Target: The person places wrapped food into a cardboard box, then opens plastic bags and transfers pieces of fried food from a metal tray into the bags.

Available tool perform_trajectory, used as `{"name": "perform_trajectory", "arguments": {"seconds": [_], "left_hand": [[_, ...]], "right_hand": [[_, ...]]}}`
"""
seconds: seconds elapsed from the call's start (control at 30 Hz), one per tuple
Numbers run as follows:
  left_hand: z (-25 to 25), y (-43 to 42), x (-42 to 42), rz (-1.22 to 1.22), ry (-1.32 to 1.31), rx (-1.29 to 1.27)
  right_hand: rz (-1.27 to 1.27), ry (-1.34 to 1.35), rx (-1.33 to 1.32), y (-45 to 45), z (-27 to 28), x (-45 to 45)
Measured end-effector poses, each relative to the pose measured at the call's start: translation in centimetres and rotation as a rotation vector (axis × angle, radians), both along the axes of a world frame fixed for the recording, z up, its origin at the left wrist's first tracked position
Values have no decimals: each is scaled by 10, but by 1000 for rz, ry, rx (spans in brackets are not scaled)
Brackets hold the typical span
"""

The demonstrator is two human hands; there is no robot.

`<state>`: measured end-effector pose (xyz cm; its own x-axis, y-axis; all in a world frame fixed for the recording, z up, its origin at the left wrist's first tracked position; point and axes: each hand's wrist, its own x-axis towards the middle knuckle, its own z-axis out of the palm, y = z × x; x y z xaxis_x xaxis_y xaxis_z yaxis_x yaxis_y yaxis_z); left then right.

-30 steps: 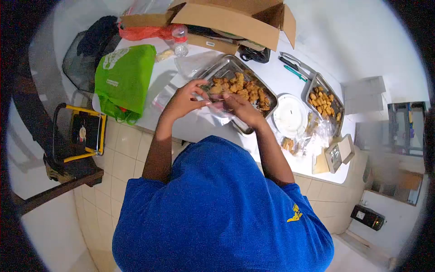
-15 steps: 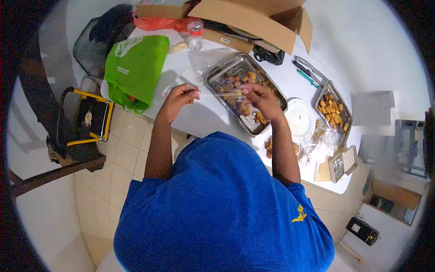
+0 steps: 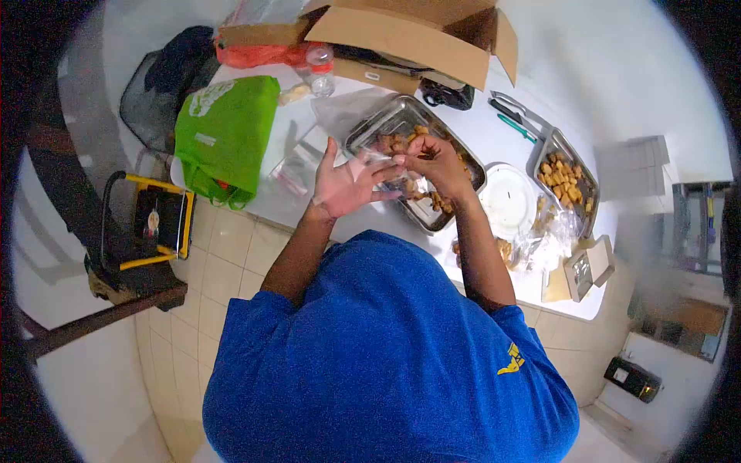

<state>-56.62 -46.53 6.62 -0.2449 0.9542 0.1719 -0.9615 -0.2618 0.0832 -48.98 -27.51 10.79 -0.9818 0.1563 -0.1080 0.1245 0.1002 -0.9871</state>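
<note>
My left hand [image 3: 346,185] is open, palm up and fingers spread, over the front of the table. Its fingertips reach a thin clear plastic film [image 3: 390,166], which may be a disposable glove; I cannot tell if it covers the fingers. My right hand [image 3: 436,163] is closed in a pinch on that film, thumb and forefinger together close to the left fingertips. Beneath the hands, a metal tray [image 3: 370,123] holds browned food pieces [image 3: 397,143], partly hidden by my right hand. Left of it lies a flat clear plastic bag [image 3: 293,174] on the white table.
A second metal tray [image 3: 593,185] with cut pieces stands right, beside a white round lid [image 3: 508,202] and crumpled plastic bags [image 3: 544,239]. Knives [image 3: 515,127] lie behind. A green bag [image 3: 228,139], bottle [image 3: 320,71] and cardboard box [image 3: 401,42] line the left and back.
My left hand has gone from curled fingers to spread ones, turned palm up and moved right toward my right hand. My right hand still pinches the clear film. The view has shifted slightly.
</note>
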Motion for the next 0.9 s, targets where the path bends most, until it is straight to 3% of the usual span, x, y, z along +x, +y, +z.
{"name": "perform_trajectory", "arguments": {"seconds": [0.1, 0.23, 0.37, 0.47, 0.57, 0.67, 0.77, 0.8, 0.9], "left_hand": [[3, 7, -2, -54, -16, 6], [3, 15, 0, -46, -22, -24], [10, 19, 5, 11, 6, -233], [-2, 20, 0, -40, 73, -100], [-3, 23, 2, -51, -39, -25], [-6, 21, 3, -12, 30, -185], [-19, 21, -3, -58, 7, -193], [1, 18, -4, -45, 16, -147], [24, -13, -41, 134, 340, -150]], "right_hand": [[-21, -5, 143, 5, 11, 6], [-14, -5, 90, 9, 9, 10], [-6, -10, 27, 9, 4, 12], [2, -17, 28, 6, 9, 13], [21, -17, -17, 10, -1, 10], [30, -50, 0, 10, 0, 9], [-21, -73, 24, 7, 7, 9], [-28, -32, 62, 10, 3, 9], [24, -32, 168, 16, 13, 12]]}}
